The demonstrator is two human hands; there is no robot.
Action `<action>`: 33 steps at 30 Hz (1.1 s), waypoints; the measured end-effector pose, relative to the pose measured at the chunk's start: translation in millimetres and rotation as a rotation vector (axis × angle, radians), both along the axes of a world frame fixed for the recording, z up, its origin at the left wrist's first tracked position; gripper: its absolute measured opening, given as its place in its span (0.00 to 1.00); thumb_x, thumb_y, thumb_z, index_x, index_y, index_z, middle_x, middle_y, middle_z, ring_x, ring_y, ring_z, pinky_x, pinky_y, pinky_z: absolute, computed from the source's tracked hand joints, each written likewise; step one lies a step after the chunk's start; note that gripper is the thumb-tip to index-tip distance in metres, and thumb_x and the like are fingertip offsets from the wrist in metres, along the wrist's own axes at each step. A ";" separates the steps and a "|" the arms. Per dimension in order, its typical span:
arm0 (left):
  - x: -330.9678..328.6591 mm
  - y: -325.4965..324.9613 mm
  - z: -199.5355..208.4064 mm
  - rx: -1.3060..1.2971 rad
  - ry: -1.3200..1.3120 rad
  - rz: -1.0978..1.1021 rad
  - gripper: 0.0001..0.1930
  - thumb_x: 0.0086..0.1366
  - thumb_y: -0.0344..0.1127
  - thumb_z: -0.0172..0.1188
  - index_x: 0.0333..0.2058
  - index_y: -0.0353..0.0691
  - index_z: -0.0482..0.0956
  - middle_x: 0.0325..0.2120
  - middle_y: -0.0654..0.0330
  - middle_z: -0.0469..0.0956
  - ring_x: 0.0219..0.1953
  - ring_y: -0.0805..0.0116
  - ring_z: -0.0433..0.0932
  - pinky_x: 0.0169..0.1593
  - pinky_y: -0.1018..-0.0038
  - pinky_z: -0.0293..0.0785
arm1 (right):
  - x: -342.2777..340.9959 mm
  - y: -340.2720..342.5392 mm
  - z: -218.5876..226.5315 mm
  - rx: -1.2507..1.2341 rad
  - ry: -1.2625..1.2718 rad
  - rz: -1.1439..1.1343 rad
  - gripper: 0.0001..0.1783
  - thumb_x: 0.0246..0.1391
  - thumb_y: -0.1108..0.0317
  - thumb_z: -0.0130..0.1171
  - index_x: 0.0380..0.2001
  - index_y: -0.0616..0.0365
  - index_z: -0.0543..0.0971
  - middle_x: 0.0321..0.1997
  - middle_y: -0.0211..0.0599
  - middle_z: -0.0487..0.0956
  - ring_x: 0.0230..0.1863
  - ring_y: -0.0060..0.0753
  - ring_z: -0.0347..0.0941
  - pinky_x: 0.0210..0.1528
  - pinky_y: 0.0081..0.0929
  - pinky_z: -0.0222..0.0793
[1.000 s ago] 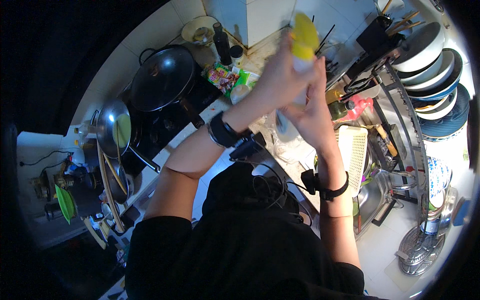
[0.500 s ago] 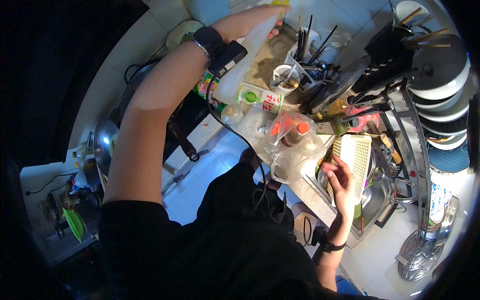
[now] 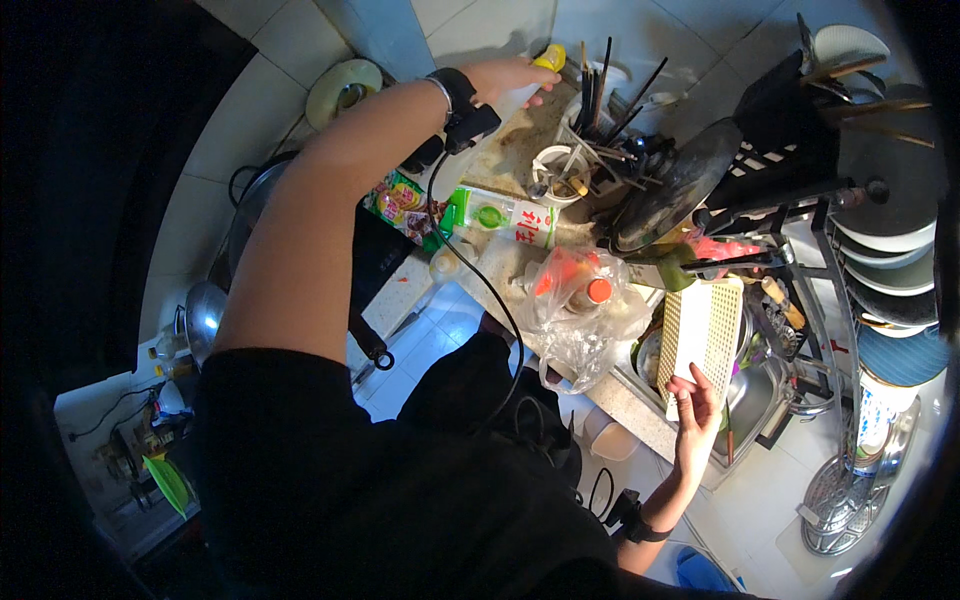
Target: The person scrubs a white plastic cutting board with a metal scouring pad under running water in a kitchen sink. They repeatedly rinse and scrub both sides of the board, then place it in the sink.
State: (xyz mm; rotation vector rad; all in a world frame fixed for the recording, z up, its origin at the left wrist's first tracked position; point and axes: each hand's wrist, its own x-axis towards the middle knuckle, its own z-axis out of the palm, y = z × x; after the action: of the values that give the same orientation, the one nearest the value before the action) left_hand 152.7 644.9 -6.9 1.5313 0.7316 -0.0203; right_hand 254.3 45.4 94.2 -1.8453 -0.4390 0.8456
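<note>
yellow cap (image 3: 551, 57) on pale translucent bottle (image 3: 513, 102); left fingers (image 3: 537, 75) gripping it, right fingers (image 3: 704, 388) loosely parted

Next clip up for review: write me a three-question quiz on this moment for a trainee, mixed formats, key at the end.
1. Multiple choice: which holds the translucent plastic bottle with a yellow top?
A. The left hand
B. The right hand
C. Both hands together

2. True or false: the right hand is closed around a black pan handle.

3. Fill in the missing colour: the brownish bottle at the clear crumpled plastic bag has an ____ cap.

Key:
1. A.
2. False; it is open, close to the cream perforated plastic basket.
3. Orange-red.
</note>
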 end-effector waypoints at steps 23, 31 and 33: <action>22.3 21.3 -63.4 0.127 0.000 0.133 0.15 0.65 0.42 0.67 0.43 0.39 0.79 0.38 0.64 0.79 0.35 0.74 0.78 0.36 0.75 0.72 | -12.3 2.5 2.1 -0.016 -0.022 -0.129 0.24 0.67 0.68 0.58 0.63 0.68 0.71 0.43 0.39 0.84 0.47 0.26 0.79 0.58 0.27 0.70; 23.3 12.8 -52.0 0.043 0.046 0.188 0.16 0.66 0.42 0.66 0.46 0.41 0.77 0.39 0.64 0.78 0.33 0.73 0.76 0.34 0.76 0.72 | -11.2 -3.2 0.3 -0.021 -0.047 -0.147 0.24 0.68 0.67 0.58 0.62 0.68 0.72 0.42 0.39 0.85 0.46 0.26 0.79 0.59 0.28 0.69; 22.8 11.9 -49.1 0.078 -0.002 0.191 0.16 0.66 0.41 0.66 0.47 0.40 0.76 0.40 0.64 0.78 0.34 0.73 0.76 0.33 0.76 0.72 | -10.7 -3.5 0.2 -0.038 -0.059 -0.139 0.23 0.68 0.67 0.57 0.62 0.67 0.72 0.41 0.39 0.85 0.46 0.25 0.79 0.59 0.27 0.69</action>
State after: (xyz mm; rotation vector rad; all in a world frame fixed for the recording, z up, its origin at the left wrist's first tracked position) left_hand 175.5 656.8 -56.0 1.5290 0.8832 0.1539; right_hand 243.6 41.9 94.3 -1.9159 -0.3289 0.7107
